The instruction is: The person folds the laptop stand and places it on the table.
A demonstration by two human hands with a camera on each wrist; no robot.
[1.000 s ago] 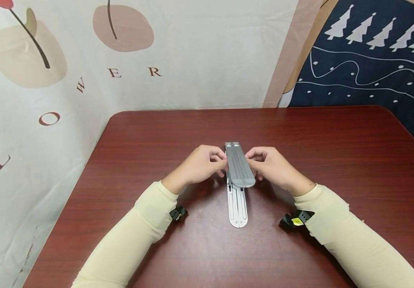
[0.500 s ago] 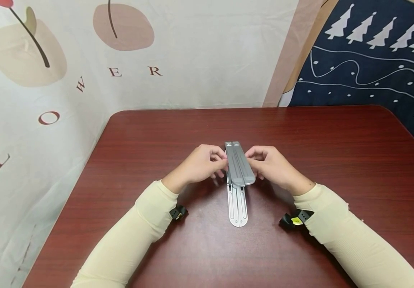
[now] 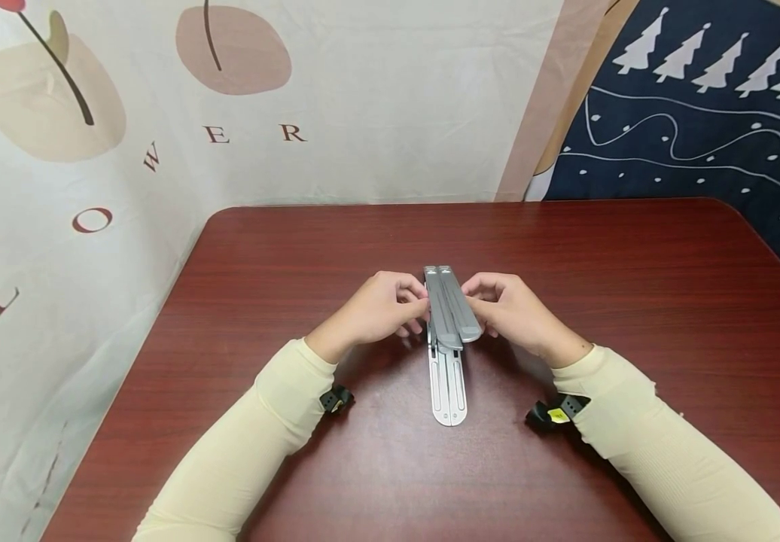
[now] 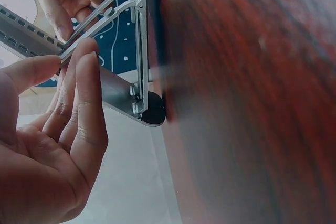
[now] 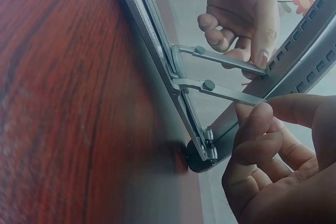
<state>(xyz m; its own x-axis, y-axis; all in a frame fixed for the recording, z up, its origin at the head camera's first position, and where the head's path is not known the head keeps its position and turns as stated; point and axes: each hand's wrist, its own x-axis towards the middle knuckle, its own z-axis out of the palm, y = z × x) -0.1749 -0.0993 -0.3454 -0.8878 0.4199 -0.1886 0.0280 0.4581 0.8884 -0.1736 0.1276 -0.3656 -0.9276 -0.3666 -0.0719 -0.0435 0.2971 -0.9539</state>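
Observation:
A folding silver laptop stand [image 3: 447, 391] lies lengthwise on the table, its two grey upper arms [image 3: 441, 309] raised on a hinge at the far end. The right arm sits slightly higher than the left. My left hand [image 3: 383, 307] pinches the left support strut between thumb and fingers where it meets the slotted arm. Opposite, my right hand [image 3: 515, 312] pinches the other strut [image 5: 236, 93] at its tip, against the row of slots [image 5: 302, 85]. In the left wrist view, the stand's hinge [image 4: 135, 99] rests near the tabletop. The upper arms cover part of the base from above.
The dark red wooden table [image 3: 295, 256] spreads around the stand. A pale printed cloth [image 3: 376, 90] hangs behind it, with a navy cloth with white trees [image 3: 702, 135] at the right. Black wrist cameras [image 3: 337, 400] sit on both forearms.
The stand's right upper arm has risen above the left one, so their near ends no longer line up. Both hands stay in almost the same place, keeping their pinch.

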